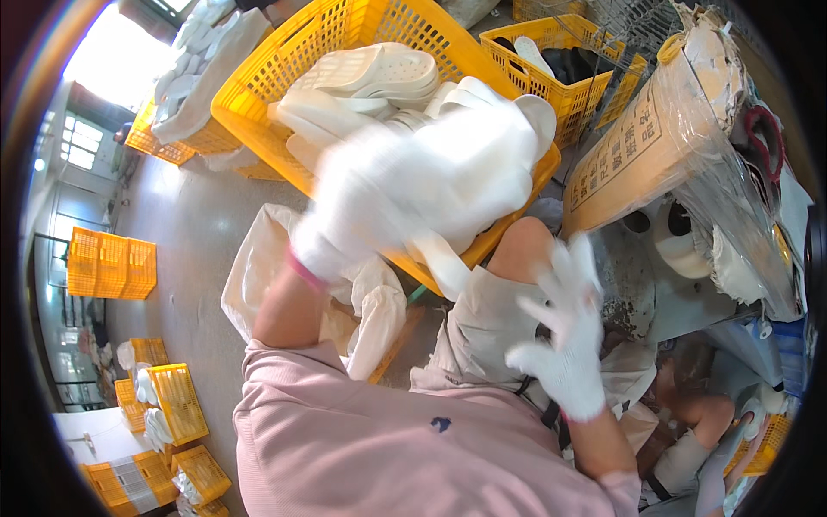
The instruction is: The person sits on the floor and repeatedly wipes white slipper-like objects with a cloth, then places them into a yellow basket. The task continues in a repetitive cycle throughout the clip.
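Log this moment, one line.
Left white-gloved hand: blurred, grip unclear; right white-gloved hand: open; yellow plastic crate: holds white clogs

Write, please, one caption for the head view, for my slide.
White-gloved left hand, motion-blurred, at a yellow crate of white clogs; white-gloved right hand open, apparently empty.

- White and cream clogs (pixel 370 73) lie heaped and overlapping in the yellow crate; holes show in the upper of one, and their rounded toes point various ways.
- More white shoes (pixel 495 146), smooth and blurred, crowd its right side; how many is unclear.
- A long, narrow white piece (pixel 444 265), its kind unclear, slants across the near rim.
- The yellow crate (pixel 405 24) has latticed walls and an open top.
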